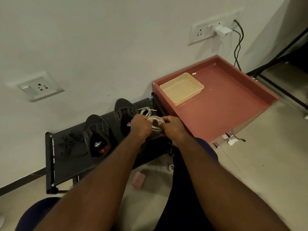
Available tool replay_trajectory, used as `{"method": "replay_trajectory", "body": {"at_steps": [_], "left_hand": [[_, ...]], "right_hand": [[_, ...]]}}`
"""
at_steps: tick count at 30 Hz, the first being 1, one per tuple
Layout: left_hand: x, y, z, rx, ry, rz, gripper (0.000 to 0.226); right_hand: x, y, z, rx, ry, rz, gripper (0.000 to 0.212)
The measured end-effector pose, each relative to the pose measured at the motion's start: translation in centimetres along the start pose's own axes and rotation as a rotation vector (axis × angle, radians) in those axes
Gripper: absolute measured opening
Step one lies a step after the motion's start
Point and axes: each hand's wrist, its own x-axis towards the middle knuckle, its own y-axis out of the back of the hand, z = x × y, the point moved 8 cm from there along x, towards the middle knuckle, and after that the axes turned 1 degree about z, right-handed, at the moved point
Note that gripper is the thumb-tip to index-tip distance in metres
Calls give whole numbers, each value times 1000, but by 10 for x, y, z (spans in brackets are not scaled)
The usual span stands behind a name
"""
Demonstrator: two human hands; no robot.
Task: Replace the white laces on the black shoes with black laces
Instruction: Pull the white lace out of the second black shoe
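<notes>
Hands: left hand [140,126] and right hand [173,129], fingers curled, both pinch a coiled white fabric lace [155,124].
Shoes: two black mesh sneakers [97,135], laceless, on the dark metal-framed rack [66,165].
Replacements: thin black laces [71,139] piled at the rack's left end, untouched.
Risk: tbh the coil could spring loose and tangle with the loose white lace [146,110] behind it.

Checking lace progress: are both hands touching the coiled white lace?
Touching. Head view: left hand and right hand grip the coiled white lace from either side.

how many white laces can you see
2. The coiled lace is held between left hand and right hand; the loose lace lies on the rack just behind them.
</notes>
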Motion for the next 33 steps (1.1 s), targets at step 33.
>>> {"method": "replay_trajectory", "body": {"at_steps": [33], "left_hand": [[193,-70,7,1260,-321,-333,17]], "right_hand": [[171,-70,3,-788,-28,27,27]]}}
